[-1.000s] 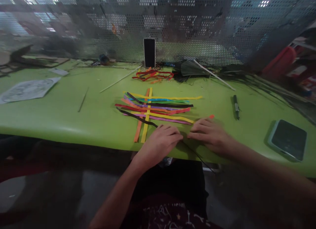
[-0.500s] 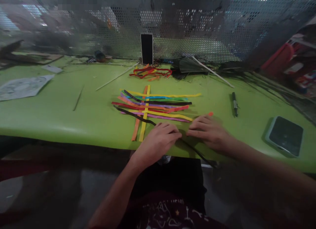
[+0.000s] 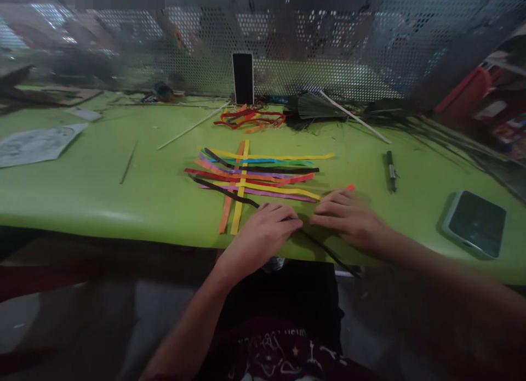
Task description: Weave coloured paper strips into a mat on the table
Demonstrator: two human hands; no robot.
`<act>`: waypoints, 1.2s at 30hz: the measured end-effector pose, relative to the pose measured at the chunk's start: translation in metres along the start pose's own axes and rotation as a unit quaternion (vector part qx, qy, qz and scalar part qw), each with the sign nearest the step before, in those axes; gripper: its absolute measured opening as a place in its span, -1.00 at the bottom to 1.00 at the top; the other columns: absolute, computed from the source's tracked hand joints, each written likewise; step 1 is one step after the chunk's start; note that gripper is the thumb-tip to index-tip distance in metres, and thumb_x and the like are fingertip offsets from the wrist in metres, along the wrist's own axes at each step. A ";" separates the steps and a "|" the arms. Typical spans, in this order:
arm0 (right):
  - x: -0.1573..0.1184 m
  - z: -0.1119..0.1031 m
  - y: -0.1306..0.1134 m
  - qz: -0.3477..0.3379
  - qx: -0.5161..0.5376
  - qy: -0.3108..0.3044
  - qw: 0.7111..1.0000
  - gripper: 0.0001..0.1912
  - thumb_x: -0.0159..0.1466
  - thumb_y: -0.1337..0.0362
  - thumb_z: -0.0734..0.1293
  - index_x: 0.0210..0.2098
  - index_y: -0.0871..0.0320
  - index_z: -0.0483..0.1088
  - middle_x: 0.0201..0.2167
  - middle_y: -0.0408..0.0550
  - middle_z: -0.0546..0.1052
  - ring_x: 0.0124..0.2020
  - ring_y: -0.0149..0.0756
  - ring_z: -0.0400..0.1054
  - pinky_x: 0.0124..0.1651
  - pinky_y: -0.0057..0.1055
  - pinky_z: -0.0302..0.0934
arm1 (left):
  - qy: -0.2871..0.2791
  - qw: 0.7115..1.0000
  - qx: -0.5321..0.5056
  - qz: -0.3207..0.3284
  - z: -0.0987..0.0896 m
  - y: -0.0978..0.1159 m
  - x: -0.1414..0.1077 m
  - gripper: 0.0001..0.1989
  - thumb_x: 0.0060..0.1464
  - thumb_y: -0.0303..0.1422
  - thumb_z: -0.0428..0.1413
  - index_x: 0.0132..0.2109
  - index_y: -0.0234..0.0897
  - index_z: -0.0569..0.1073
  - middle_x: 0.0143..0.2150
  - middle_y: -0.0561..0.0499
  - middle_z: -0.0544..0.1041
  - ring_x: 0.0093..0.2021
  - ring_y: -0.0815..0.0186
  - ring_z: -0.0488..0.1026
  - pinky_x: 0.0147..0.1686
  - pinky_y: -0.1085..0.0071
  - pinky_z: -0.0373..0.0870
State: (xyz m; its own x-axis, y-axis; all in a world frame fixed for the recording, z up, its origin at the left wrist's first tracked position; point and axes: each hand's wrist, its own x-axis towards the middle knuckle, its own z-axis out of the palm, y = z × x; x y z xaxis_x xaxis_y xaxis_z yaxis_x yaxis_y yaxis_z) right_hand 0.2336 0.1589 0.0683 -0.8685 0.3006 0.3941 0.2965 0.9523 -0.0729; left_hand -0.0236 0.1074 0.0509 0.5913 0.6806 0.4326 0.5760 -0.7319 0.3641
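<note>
Several coloured paper strips lie side by side in a loose weave, crossing an upright yellow strip [image 3: 238, 210] and an upright orange strip [image 3: 225, 212]. My left hand [image 3: 269, 225] is closed over the right part of the nearest black strip [image 3: 224, 192], hiding it there. A dark thin length [image 3: 324, 248] runs out beyond my left fingers toward the table edge; whether it is the same strip I cannot tell. Just right, my right hand [image 3: 347, 216] rests with curled fingers by the end of a yellow strip [image 3: 287, 190]. An orange tip [image 3: 350, 187] shows behind its knuckles.
On the green table [image 3: 135, 200], red and orange strips [image 3: 250, 119] lie in a heap before an upright phone [image 3: 243, 78]. A black pen [image 3: 391, 171] and a dark-topped box [image 3: 475, 223] are at right. Paper [image 3: 39, 144] lies left; a perforated screen [image 3: 287, 35] stands behind.
Both hands keep their place and grip. The strips lie as before; the view has only shifted slightly.
</note>
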 end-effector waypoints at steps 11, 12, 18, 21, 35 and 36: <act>-0.001 0.000 -0.001 0.006 0.005 -0.002 1.000 -0.55 0.36 0.55 0.13 0.05 0.08 0.48 -0.15 -0.01 0.59 -0.08 -0.18 0.34 -0.02 -0.18 0.20 | 0.005 1.000 -0.002 -0.001 0.000 0.001 0.001 -0.84 0.37 -0.47 0.07 -0.06 -0.26 0.56 -0.13 -0.01 0.57 -0.09 0.21 0.43 -0.06 0.24 0.37; -0.001 0.001 -0.001 0.007 0.005 -0.004 1.000 -0.55 0.35 0.56 0.13 0.05 0.08 0.48 -0.14 -0.01 0.59 -0.08 -0.18 0.33 -0.02 -0.18 0.20 | 0.005 1.000 -0.001 -0.001 0.000 0.001 0.001 -0.84 0.37 -0.47 0.07 -0.06 -0.26 0.56 -0.13 -0.01 0.57 -0.09 0.21 0.43 -0.06 0.24 0.37; -0.003 0.003 -0.001 0.002 -0.002 0.007 1.000 -0.59 0.35 0.55 0.17 0.05 0.12 0.46 -0.15 0.00 0.58 -0.09 -0.15 0.32 -0.04 -0.16 0.21 | 0.001 1.000 -0.002 0.006 0.001 0.001 0.001 -0.83 0.39 -0.46 0.05 -0.05 -0.26 0.55 -0.12 -0.03 0.57 -0.08 0.21 0.43 -0.05 0.22 0.38; -0.004 0.003 0.000 0.007 0.006 -0.006 1.000 -0.55 0.33 0.56 0.15 0.07 0.11 0.46 -0.13 0.01 0.57 -0.08 -0.15 0.32 -0.02 -0.15 0.22 | 0.003 1.000 0.000 0.004 0.002 0.001 0.001 -0.84 0.39 -0.46 0.06 -0.05 -0.26 0.55 -0.13 -0.02 0.56 -0.09 0.21 0.42 -0.07 0.23 0.38; 0.001 -0.001 -0.004 0.012 0.000 -0.001 1.000 -0.57 0.36 0.55 0.14 0.04 0.09 0.50 -0.15 -0.02 0.60 -0.09 -0.18 0.33 -0.03 -0.19 0.21 | 0.009 1.000 -0.002 0.009 0.003 0.000 0.000 -0.85 0.38 -0.46 0.07 -0.07 -0.27 0.54 -0.13 -0.01 0.55 -0.09 0.22 0.41 -0.05 0.24 0.35; 0.000 -0.001 -0.003 0.013 0.001 -0.003 1.000 -0.56 0.36 0.55 0.13 0.04 0.09 0.50 -0.15 -0.01 0.60 -0.09 -0.18 0.33 -0.03 -0.19 0.21 | 0.009 1.000 -0.003 0.008 0.003 0.000 0.000 -0.85 0.38 -0.46 0.06 -0.07 -0.26 0.54 -0.13 -0.01 0.55 -0.09 0.22 0.41 -0.05 0.24 0.35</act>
State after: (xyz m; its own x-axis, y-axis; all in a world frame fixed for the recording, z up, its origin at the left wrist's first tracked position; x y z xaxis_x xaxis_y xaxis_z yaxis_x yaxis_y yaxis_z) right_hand 0.2325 0.1557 0.0695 -0.8631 0.3257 0.3860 0.3186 0.9441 -0.0845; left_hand -0.0226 0.1075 0.0482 0.5904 0.6682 0.4526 0.5633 -0.7428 0.3618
